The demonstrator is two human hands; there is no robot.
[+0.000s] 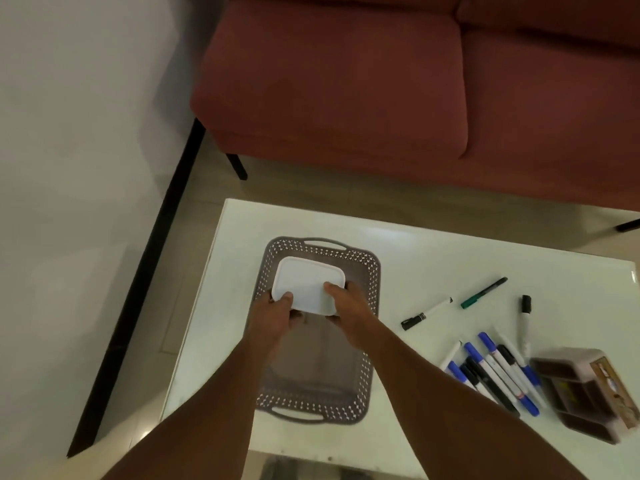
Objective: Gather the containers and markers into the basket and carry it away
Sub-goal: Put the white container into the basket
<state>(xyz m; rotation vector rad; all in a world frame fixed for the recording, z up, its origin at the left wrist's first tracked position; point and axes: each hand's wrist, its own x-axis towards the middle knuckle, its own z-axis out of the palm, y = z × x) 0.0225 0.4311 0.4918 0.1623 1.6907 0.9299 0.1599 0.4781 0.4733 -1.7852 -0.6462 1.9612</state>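
A grey perforated basket with two handles lies on the white table. Inside its far half is a white square lidded container. My left hand grips the container's near left corner, thumb on the lid. My right hand grips the near right corner, thumb on top too. To the right, several markers lie in a loose pile, blue and black capped. Three more markers lie apart: a black-capped white one, a green one and another white one.
A brown compartmented organiser box sits at the table's right edge. A red sofa stands behind the table, with a black leg. A white wall with black skirting runs along the left.
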